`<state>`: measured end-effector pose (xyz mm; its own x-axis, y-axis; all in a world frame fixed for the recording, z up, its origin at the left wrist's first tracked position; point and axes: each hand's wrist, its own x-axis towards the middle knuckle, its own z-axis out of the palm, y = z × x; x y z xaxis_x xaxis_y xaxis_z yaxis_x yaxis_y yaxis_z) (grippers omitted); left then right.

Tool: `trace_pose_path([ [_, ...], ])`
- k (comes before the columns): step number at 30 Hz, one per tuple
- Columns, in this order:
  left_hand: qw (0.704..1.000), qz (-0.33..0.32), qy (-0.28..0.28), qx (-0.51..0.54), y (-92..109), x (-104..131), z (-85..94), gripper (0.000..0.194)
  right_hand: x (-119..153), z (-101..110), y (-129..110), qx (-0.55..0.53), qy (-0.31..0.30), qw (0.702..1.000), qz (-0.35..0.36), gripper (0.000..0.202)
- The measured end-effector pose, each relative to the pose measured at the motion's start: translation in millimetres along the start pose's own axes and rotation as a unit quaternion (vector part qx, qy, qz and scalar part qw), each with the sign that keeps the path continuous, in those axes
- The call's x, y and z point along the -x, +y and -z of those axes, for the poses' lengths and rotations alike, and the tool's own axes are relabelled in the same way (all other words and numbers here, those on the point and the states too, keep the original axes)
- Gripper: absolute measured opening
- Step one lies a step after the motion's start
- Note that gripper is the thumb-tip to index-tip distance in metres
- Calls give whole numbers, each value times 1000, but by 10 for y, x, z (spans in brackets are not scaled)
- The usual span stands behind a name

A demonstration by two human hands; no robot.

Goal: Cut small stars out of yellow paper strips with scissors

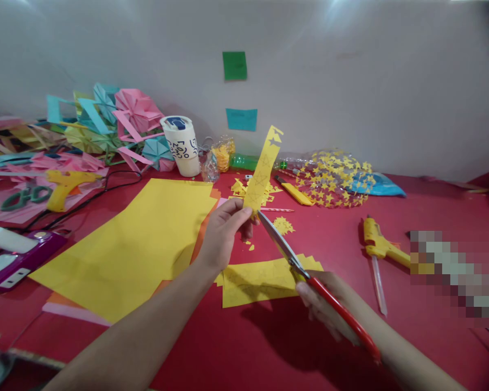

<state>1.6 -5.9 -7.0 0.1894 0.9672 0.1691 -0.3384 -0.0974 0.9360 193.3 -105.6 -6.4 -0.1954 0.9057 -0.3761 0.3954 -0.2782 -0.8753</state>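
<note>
Between its thumb and fingers, my left hand [228, 228] pinches the lower end of a yellow paper strip [261, 174]. Star outlines are drawn on the strip, and star-shaped cutouts show at its upper end. My right hand [330, 304] is wrapped round the red-handled scissors [287, 248], whose blade tips touch the strip's lower edge beside my left fingers. Yellow strips with faint drawn lines [248, 282] lie beneath the scissors. Beyond my hands are a small pile of yellow stars [283, 225] and yellow paper scraps [238, 189].
Large yellow sheets [146, 233] lie left. A white cup [181, 146], a yellow cutter [297, 194] and a star-filled clear bag [334, 179] stand or lie behind. Glue guns are at left [61, 190] and right [378, 244]. Folded paper shapes [136, 114] are piled back left.
</note>
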Motion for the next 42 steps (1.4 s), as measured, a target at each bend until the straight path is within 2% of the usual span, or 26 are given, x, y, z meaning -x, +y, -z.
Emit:
trace_pose_path([
  [5,999,30,-30,-22,21,20,-17,15,-5,-2,25,6,7,1000,11,49],
  [10,1000,29,-9,5,33,9,-15,13,-24,1,59,26,8,999,34,49],
  [13,1000,28,2,11,43,3,-8,12,-30,16,62,39,-6,998,48,51],
  [21,999,27,-29,-8,56,23,-2,12,-27,69,78,65,-42,991,105,55],
  [26,998,23,-43,-25,55,23,5,14,-27,75,57,67,-47,992,97,56],
  [35,999,11,-23,-42,63,16,2,15,-18,78,77,56,-47,994,86,53],
  [42,998,9,-34,-46,54,23,5,15,-17,66,72,64,-38,994,77,48],
])
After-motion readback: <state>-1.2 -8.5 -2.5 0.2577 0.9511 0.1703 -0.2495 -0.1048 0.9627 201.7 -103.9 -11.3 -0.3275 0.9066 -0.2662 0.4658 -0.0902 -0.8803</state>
